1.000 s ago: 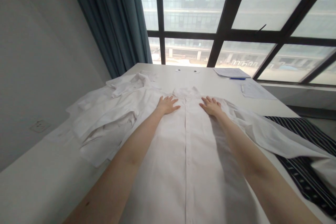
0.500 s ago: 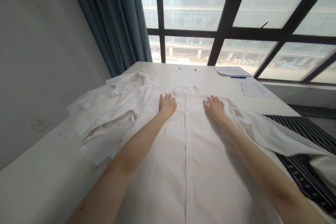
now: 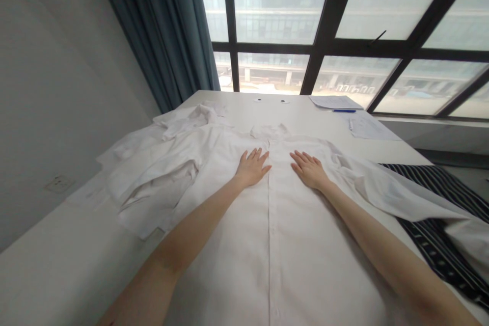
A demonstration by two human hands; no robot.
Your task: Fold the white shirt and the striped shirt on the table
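A white button-up shirt [image 3: 244, 244] lies spread front side up, its collar [image 3: 269, 131] toward the window and its button placket running down the middle. My left hand [image 3: 252, 167] rests flat on the upper chest, just left of the placket, fingers spread. On the other side of the placket, my right hand [image 3: 308, 169] lies palm down with its fingers stretched out. Neither hand grips the cloth. One long sleeve [image 3: 385, 193] reaches out to the right over a black striped cloth [image 3: 439, 244].
More crumpled white cloth [image 3: 153, 147] lies at the left by the wall. Papers [image 3: 336, 102] and a blue pen [image 3: 344, 111] are at the far right of the white table [image 3: 237, 104]. Behind stand a dark curtain [image 3: 164, 25] and a window. A wall socket [image 3: 60, 183] is at left.
Both hands have slid down from near the collar onto the chest, the left one also inward to the placket. Their fingers, curled before, are now flat and stretched.
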